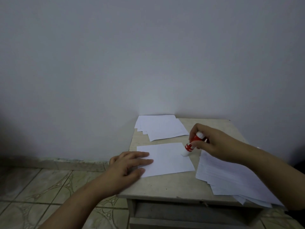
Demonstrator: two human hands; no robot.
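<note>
Red glue stick (191,145) is gripped in curled fingers of the right hand (214,142), its tip apparently set on the sheet (166,158) at 2 o'clock. The 9 o'clock edge is pinned by the flat left hand (128,164). Risk: the unpinned corner is creased by hard strokes.

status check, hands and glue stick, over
Left hand flat on the sheet. Right hand grips glue stick, tip on sheet's far right corner. Nothing in the way.

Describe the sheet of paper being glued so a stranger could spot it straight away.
On the small table against the wall lie three lots of white paper. The single sheet is in the middle, between the back pile and the right pile. It alone lies unstacked, under the left hand and touched by the red glue stick.
</note>
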